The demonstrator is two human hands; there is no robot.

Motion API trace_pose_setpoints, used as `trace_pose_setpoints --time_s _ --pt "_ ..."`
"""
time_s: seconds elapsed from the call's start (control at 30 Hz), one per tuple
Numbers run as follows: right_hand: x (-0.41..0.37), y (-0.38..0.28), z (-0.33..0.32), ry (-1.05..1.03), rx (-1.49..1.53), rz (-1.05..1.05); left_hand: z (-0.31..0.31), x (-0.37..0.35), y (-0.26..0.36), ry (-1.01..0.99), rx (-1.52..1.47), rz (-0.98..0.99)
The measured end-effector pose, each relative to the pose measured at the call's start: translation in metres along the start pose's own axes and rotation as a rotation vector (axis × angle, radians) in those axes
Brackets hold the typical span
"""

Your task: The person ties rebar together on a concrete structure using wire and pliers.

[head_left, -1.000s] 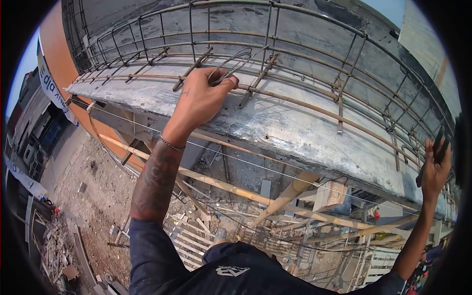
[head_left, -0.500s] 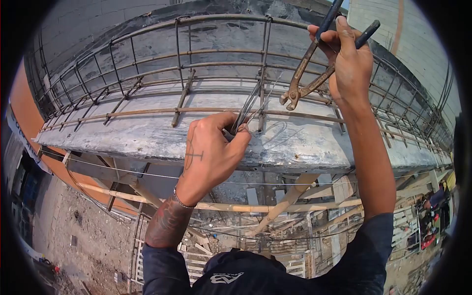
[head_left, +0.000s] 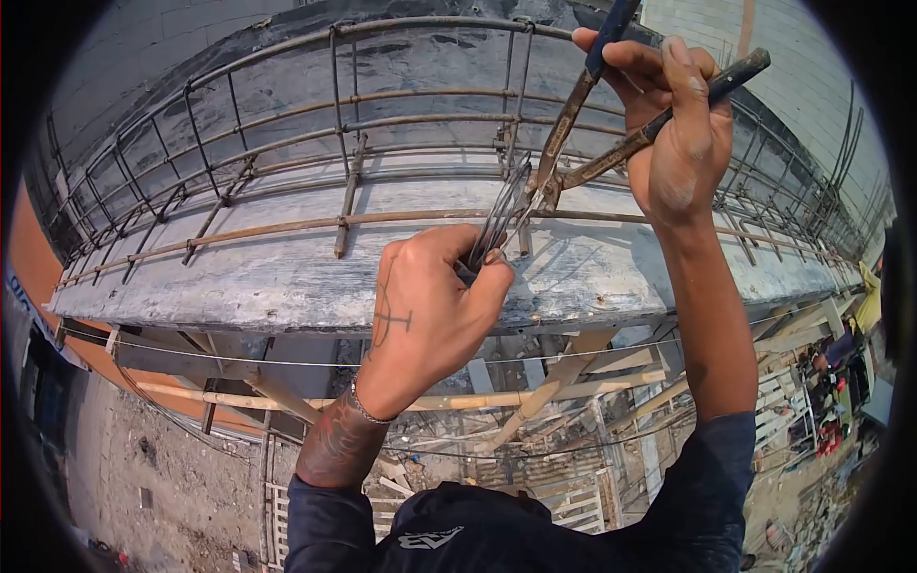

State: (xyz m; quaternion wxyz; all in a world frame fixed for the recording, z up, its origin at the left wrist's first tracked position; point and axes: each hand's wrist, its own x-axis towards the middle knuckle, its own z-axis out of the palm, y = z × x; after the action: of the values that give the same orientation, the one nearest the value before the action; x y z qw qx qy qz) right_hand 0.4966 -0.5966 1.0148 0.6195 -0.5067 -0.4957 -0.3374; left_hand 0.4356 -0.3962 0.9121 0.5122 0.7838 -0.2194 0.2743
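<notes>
Left hand fingers: the bundle of tie wire [head_left: 497, 218] is pinched between the thumb and curled index finger of the left hand [head_left: 430, 310], the other fingers being folded in.
Right hand fingers: the pincers [head_left: 564, 134] are gripped in the right hand [head_left: 683, 143], with fingertips on the upper handle and the thumb laid across the lower; the handles are spread wide.
Tie wire position: it is held just above the left fingertips, over the concrete ledge [head_left: 287, 277], beside the pincer head.
Tie wire direction: its long axis is slanted upward and slightly right, its looped end towards the rebar cage [head_left: 338, 105].
Pincers direction: the head is pointed down and left, below the right hand; whether a strand is bitten cannot be told.
</notes>
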Motion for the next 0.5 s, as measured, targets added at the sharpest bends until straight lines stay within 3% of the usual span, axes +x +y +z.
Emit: trace_pose_setpoints --time_s 0.27,0.33,0.5 --pt "0.0 0.005 0.005 -0.099 0.023 -0.07 -0.006 -0.001 0.003 -0.125 0.078 -0.026" --pt "-0.001 0.005 0.01 -0.099 0.008 -0.097 0.001 0.0 -0.004 0.008 -0.025 0.069" --pt "-0.014 0.021 -0.001 -0.038 0.111 -0.214 0.002 -0.001 -0.004 0.029 -0.008 0.138"
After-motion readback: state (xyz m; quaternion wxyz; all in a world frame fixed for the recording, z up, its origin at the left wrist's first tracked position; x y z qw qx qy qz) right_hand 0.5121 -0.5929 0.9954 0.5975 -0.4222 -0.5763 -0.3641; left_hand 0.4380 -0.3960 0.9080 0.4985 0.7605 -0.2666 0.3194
